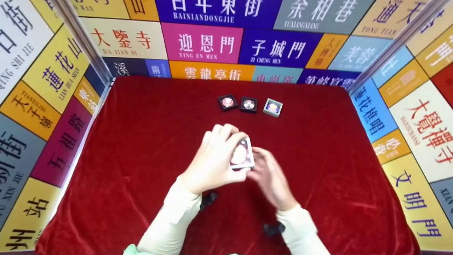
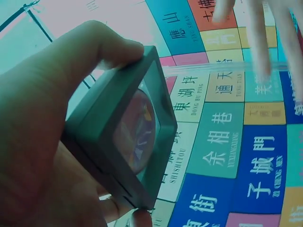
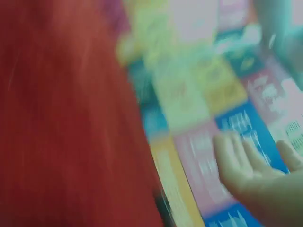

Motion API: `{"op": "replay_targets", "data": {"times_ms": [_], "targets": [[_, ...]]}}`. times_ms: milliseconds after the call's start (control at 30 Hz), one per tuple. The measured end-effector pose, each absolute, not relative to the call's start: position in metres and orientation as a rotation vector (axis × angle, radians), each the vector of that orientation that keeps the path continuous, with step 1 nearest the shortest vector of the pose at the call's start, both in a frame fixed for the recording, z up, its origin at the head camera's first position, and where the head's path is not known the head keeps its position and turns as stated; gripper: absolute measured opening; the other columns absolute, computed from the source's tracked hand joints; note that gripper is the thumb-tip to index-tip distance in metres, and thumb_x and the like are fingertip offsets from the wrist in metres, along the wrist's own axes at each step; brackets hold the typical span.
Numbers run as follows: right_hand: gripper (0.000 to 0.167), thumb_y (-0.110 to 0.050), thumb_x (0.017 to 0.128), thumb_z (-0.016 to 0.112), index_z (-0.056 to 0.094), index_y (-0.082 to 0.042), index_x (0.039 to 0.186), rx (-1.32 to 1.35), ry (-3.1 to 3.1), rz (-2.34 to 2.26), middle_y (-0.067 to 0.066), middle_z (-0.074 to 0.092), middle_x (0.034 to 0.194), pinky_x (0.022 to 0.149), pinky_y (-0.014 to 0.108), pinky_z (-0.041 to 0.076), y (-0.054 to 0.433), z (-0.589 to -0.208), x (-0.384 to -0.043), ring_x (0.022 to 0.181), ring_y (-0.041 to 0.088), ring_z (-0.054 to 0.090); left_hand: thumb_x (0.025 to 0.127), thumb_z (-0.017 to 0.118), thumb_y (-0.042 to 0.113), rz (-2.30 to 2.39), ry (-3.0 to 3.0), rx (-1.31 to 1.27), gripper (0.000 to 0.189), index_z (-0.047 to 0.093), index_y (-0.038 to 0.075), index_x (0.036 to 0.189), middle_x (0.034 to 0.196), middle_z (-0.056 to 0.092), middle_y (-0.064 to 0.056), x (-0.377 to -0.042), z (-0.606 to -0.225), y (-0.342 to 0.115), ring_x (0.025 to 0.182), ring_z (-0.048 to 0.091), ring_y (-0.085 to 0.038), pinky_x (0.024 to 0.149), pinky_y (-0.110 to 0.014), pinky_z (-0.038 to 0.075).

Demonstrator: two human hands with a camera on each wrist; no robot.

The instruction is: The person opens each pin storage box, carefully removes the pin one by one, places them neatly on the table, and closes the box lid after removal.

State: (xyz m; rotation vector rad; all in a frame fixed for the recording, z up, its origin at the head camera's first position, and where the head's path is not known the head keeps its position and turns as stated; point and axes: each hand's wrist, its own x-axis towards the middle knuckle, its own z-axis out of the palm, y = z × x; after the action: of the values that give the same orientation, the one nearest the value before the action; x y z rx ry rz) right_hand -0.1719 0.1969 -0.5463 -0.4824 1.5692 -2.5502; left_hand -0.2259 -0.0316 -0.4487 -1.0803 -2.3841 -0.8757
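Observation:
My left hand (image 1: 214,159) grips a small square display case (image 1: 250,156) by its edges, raised over the red cloth. The left wrist view shows the case (image 2: 106,123) as a thick frame around a clear window, with a round picture disc (image 2: 137,132) inside it. The thumb and the other fingers press on opposite edges of the frame. Just right of the case is my right hand (image 1: 270,177), fingers extended and nothing held. In the right wrist view the right hand (image 3: 255,175) appears blurred, with its fingers straight.
Toward the back of the red cloth (image 1: 159,117) lie two dark square cases, one (image 1: 227,102) beside the other (image 1: 248,105), and a pale one (image 1: 273,107) to their right. Panels (image 1: 203,42) with colourful street-name signs rise at the back and both sides.

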Motion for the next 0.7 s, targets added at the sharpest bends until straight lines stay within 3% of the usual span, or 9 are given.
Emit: {"op": "replay_targets", "data": {"times_ms": [67,133,267,333,567,700], "targets": [[0.049,-0.045,0.118,0.038,0.051,-0.017,0.157,-0.456,1.198,-2.562,0.009,0.057,0.153,0.111,0.048,0.048,0.177,-0.543,-0.179,0.136,0.027,0.058,0.075,0.088,0.047,-0.89,-2.391,-1.094,0.067,0.069,0.015,0.13,0.125,0.059,-0.003,-0.225,-0.451,-0.03,0.114,0.052,-0.023,0.083,-0.044,0.043],[0.051,-0.053,0.115,0.044,0.055,-0.022,0.153,-0.432,0.958,-2.543,0.002,0.061,0.149,0.11,0.042,0.047,0.163,-0.538,-0.183,0.134,0.02,0.058,0.077,0.087,0.048,-0.904,-2.405,-1.113,0.066,0.069,0.015,0.131,0.126,0.059,-0.002,-0.224,-0.451,-0.028,0.115,0.052,-0.021,0.084,-0.044,0.044],[0.05,-0.052,0.109,0.058,0.063,-0.018,0.145,-0.356,0.733,-2.575,0.0,0.068,0.137,0.105,0.033,0.049,0.151,-0.527,-0.184,0.125,0.015,0.062,0.081,0.083,0.048,-0.899,-2.445,-1.132,0.064,0.068,0.015,0.134,0.13,0.058,0.0,-0.222,-0.456,-0.022,0.117,0.05,-0.019,0.086,-0.042,0.044],[0.048,-0.05,0.11,0.059,0.064,-0.016,0.143,-0.307,0.718,-2.61,0.001,0.068,0.136,0.105,0.032,0.049,0.147,-0.522,-0.183,0.124,0.016,0.063,0.081,0.082,0.049,-0.88,-2.458,-1.123,0.065,0.068,0.015,0.134,0.13,0.058,0.0,-0.221,-0.458,-0.02,0.117,0.05,-0.019,0.086,-0.042,0.044],[0.048,-0.053,0.114,0.047,0.066,-0.016,0.138,-0.15,0.742,-2.69,0.002,0.069,0.129,0.1,0.03,0.051,0.134,-0.505,-0.185,0.118,0.017,0.065,0.086,0.081,0.067,-0.902,-2.449,-1.042,0.073,0.069,0.014,0.135,0.127,0.058,-0.001,-0.222,-0.467,-0.017,0.114,0.05,-0.02,0.086,-0.041,0.041],[0.049,-0.049,0.118,0.036,0.066,-0.016,0.137,-0.095,0.697,-2.733,0.003,0.069,0.128,0.099,0.03,0.052,0.128,-0.499,-0.186,0.117,0.019,0.064,0.087,0.081,0.065,-0.995,-2.396,-0.992,0.069,0.071,0.014,0.132,0.125,0.059,-0.001,-0.225,-0.472,-0.014,0.111,0.051,-0.019,0.086,-0.039,0.041]]}}
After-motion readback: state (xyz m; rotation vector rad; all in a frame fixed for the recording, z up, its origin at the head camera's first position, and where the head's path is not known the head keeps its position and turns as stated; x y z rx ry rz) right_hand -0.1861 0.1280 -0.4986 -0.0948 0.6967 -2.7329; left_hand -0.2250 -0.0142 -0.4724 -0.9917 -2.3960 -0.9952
